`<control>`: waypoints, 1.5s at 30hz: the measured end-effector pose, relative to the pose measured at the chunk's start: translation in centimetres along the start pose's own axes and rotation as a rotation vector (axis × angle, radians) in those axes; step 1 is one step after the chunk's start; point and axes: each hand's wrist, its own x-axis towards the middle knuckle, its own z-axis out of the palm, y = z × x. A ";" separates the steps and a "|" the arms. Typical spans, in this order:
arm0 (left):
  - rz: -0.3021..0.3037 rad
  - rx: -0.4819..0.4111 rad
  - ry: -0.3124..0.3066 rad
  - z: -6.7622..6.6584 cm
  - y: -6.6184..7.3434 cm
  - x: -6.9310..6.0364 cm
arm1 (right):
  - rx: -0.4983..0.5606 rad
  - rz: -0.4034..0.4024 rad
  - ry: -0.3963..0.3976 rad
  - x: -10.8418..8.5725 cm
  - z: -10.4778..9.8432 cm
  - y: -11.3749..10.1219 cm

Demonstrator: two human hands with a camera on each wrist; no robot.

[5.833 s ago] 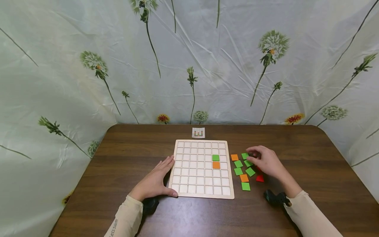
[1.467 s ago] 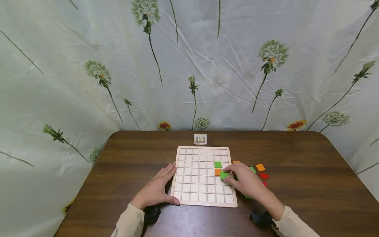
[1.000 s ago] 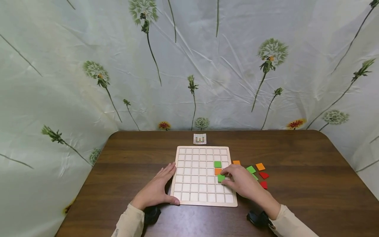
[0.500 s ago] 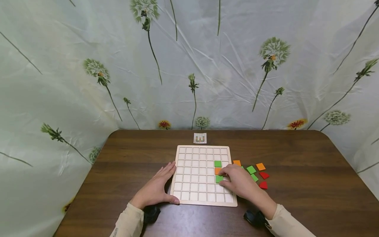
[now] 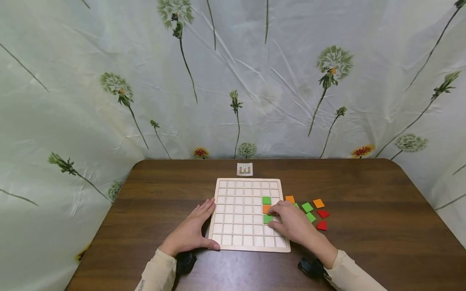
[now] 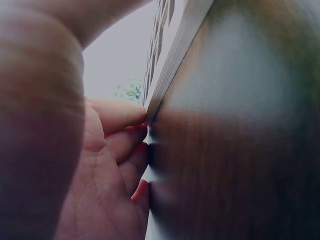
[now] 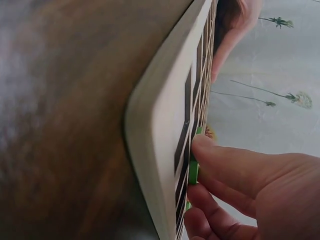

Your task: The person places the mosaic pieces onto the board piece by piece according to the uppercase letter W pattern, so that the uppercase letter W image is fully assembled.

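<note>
A pale wooden grid board (image 5: 251,249) lies on the table. My left hand (image 5: 191,228) rests at its left edge, fingers straight and thumb at the near left corner. With thumb and fingertips my right hand (image 5: 295,223) pinches a green square tile (image 5: 267,219) over a cell in the board's right half. Directly beyond that tile lie an orange tile (image 5: 266,209) and another green tile (image 5: 266,200), each in a cell. In the right wrist view, the pinched green tile (image 7: 193,171) stands slightly proud of the grid; whether it is fully seated I cannot tell.
Right of the board lie loose tiles: orange (image 5: 318,203), green (image 5: 307,207) and red (image 5: 322,225), some partly hidden by my right hand. A small card with a grid pattern (image 5: 244,169) lies beyond the board. A floral curtain (image 5: 255,81) hangs behind the brown table (image 5: 174,178).
My right hand has carried a green tile left from the loose tiles onto the board, then lowered it into line below the orange tile. The left hand stays at the board's edge.
</note>
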 end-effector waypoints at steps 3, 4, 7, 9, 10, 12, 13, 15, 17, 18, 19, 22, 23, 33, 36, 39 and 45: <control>-0.001 -0.003 0.000 0.0 0.1 0.0 | 0.016 -0.006 0.011 -0.1 0.1 0.0; -0.001 -0.005 0.002 0.0 0.1 0.0 | 0.020 -0.008 0.014 -0.1 0.1 0.0; 0.003 -0.010 0.004 0.1 0.1 0.0 | 0.037 0.000 0.009 -0.1 -0.1 0.1; 0.006 -0.014 0.005 0.1 0.1 0.1 | 0.052 0.022 0.004 -0.1 -0.4 0.2; 0.005 -0.013 0.006 0.1 0.1 0.1 | 0.061 0.032 0.000 -0.2 -0.5 0.2; 0.002 -0.014 0.007 0.1 0.1 0.1 | 0.086 0.049 -0.007 -0.2 -0.9 0.4; -0.001 -0.015 0.006 0.2 0.1 0.1 | 0.094 0.053 -0.008 -0.3 -1.1 0.5; -0.004 -0.006 0.005 0.2 0.0 0.1 | 0.109 0.062 -0.010 -0.5 -1.4 0.7; -0.004 0.000 0.003 0.2 -0.1 0.1 | 0.127 0.069 -0.012 -0.7 -1.6 1.0; -0.004 0.001 0.002 0.2 -0.1 0.1 | 0.129 0.074 -0.010 -0.9 -1.8 1.1; -0.003 0.004 0.003 0.2 -0.1 0.1 | 0.131 0.075 -0.008 -1.0 -1.9 1.2; -0.002 0.005 0.011 0.2 -0.2 0.1 | 0.136 0.079 0.001 -1.2 -2.4 1.7; -0.002 0.005 0.011 0.2 -0.3 0.0 | 0.133 0.077 0.005 -1.3 -2.6 1.9; 0.010 -0.006 0.016 0.1 -0.1 0.0 | 0.114 0.093 0.059 -2.6 -5.0 4.4; 0.006 -0.006 0.013 0.1 0.0 0.0 | 0.103 0.109 0.076 -3.2 -5.5 5.3; -0.002 -0.006 0.010 0.1 0.0 0.0 | 0.096 0.120 0.093 -3.7 -5.8 6.2; 0.004 0.000 0.009 0.1 0.0 0.0 | 0.091 0.118 0.122 -4.8 -6.2 8.2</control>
